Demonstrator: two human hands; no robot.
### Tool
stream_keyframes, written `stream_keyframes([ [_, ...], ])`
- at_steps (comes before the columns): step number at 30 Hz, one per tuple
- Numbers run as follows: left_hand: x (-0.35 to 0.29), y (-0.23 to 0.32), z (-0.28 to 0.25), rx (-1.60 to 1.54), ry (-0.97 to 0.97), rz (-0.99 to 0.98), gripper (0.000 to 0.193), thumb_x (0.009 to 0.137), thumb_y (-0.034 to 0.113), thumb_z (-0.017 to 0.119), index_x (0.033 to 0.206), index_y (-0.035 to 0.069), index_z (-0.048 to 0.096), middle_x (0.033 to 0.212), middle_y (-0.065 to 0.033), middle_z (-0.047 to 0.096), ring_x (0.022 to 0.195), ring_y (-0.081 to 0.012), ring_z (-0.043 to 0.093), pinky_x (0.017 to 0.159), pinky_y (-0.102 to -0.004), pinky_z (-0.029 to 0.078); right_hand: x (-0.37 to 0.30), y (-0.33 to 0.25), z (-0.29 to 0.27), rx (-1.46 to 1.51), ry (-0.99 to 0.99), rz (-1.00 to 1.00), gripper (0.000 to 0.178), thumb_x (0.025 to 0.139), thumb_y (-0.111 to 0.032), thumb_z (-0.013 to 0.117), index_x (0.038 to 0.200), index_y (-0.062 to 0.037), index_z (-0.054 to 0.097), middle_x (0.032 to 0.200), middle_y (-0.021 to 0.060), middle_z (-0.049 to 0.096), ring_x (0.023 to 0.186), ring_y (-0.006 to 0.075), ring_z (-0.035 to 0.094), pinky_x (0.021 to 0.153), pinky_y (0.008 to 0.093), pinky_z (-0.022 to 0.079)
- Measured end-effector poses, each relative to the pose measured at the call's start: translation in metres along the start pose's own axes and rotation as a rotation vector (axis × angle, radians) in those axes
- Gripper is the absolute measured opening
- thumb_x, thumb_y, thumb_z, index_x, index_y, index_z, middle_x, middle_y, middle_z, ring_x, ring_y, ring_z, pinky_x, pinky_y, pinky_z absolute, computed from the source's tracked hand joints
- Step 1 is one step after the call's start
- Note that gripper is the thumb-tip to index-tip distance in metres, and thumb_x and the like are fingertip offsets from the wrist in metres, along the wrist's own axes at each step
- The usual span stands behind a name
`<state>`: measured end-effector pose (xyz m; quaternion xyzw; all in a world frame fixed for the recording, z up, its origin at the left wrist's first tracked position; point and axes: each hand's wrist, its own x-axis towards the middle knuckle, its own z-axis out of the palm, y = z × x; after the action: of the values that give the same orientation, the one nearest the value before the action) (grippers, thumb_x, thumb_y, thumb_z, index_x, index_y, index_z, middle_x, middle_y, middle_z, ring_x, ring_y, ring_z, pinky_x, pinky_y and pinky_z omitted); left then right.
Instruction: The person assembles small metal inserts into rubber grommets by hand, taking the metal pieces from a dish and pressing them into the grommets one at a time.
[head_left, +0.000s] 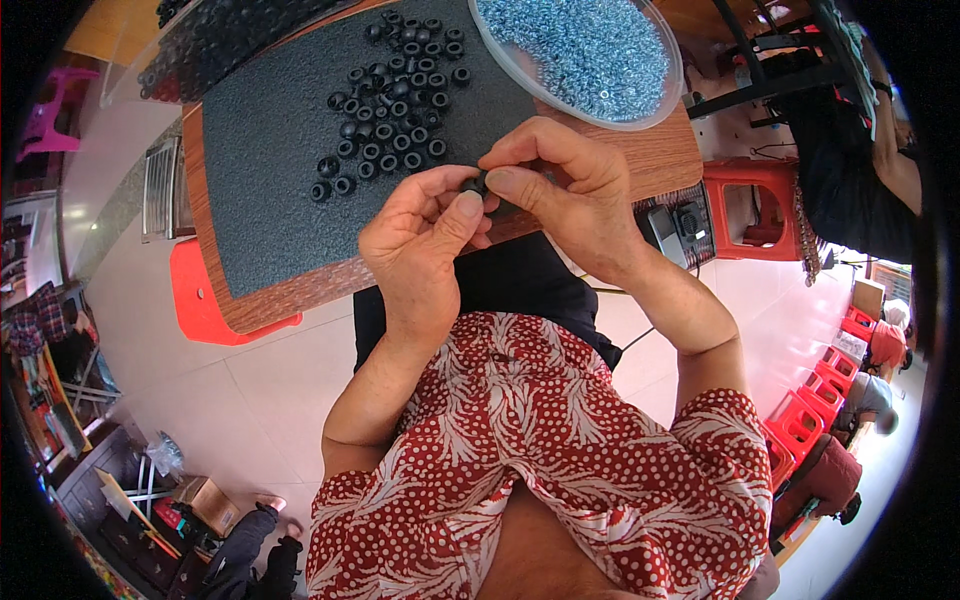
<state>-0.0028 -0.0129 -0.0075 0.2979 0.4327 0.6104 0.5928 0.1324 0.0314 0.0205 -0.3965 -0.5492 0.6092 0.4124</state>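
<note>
My left hand (418, 240) is closed in a pinch round a small dark round piece (473, 185), just beyond the near edge of the table. My right hand (580, 195) meets it there, thumb and forefinger pressed together against the same piece. Whether the right fingertips hold a second, smaller part is hidden. The held piece resembles the black ring-like pieces (402, 115) with hollow centres strewn over the dark textured mat (265, 190) ahead of my hands. Past my right hand, a round clear tub (676, 95) contains a heap of tiny pale-blue translucent bits (590, 50).
At the far left, a clear bin (225, 45) is filled with more black pieces. A red stool (200, 295) stands by the table's left side, another red stool (740, 210) at its right. A wire basket (680, 225) holds dark devices. Other people sit at far right.
</note>
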Motion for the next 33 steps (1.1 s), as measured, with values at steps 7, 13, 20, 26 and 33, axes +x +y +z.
stream_keyframes([
  [7,-0.001,0.001,0.001,0.004,-0.006,-0.004,0.021,0.085,0.007,0.059,0.103,-0.003,0.057,0.083,-0.0078,0.062,0.067,-0.0084,0.056,0.059,-0.0192,0.048,-0.001,0.005,-0.004,0.082,-0.004,0.023,0.008,0.082,0.002,0.058,0.09,0.003,0.058,0.085,0.0044,0.053,0.076,0.0106,0.06,0.062,0.0249,0.056],
  [13,-0.001,0.004,0.001,-0.025,-0.017,-0.036,0.02,0.085,0.006,0.059,0.103,-0.003,0.057,0.083,-0.0089,0.063,0.068,-0.0092,0.057,0.059,-0.0195,0.048,0.001,-0.002,-0.009,0.005,-0.046,0.008,0.009,0.082,0.004,0.055,0.091,0.0027,0.058,0.081,0.0046,0.058,0.074,0.0096,0.06,0.063,0.0243,0.055],
  [20,0.0,0.001,0.001,-0.041,-0.026,-0.034,0.02,0.085,0.005,0.059,0.103,-0.003,0.057,0.083,-0.0092,0.063,0.068,-0.01,0.058,0.058,-0.0199,0.048,0.001,-0.007,-0.01,0.02,-0.06,0.104,0.009,0.082,0.001,0.056,0.091,0.0027,0.058,0.077,0.0049,0.061,0.073,0.0087,0.06,0.063,0.0236,0.054],
  [26,0.0,0.0,0.002,-0.016,-0.022,0.006,0.023,0.085,0.006,0.059,0.106,-0.004,0.057,0.083,-0.0081,0.062,0.069,-0.0098,0.058,0.059,-0.0199,0.049,0.0,-0.005,-0.009,-0.144,-0.055,-0.028,0.009,0.082,-0.001,0.058,0.088,0.0047,0.056,0.08,0.0061,0.058,0.073,0.0101,0.06,0.062,0.0244,0.055],
  [33,-0.001,0.0,0.002,-0.022,-0.029,-0.031,0.023,0.086,0.005,0.057,0.106,-0.005,0.056,0.084,-0.0098,0.063,0.069,-0.0113,0.059,0.06,-0.0213,0.05,0.0,-0.01,-0.007,-0.061,-0.036,0.112,0.009,0.082,-0.001,0.058,0.087,0.006,0.055,0.08,0.0062,0.056,0.075,0.0112,0.061,0.06,0.0261,0.057],
])
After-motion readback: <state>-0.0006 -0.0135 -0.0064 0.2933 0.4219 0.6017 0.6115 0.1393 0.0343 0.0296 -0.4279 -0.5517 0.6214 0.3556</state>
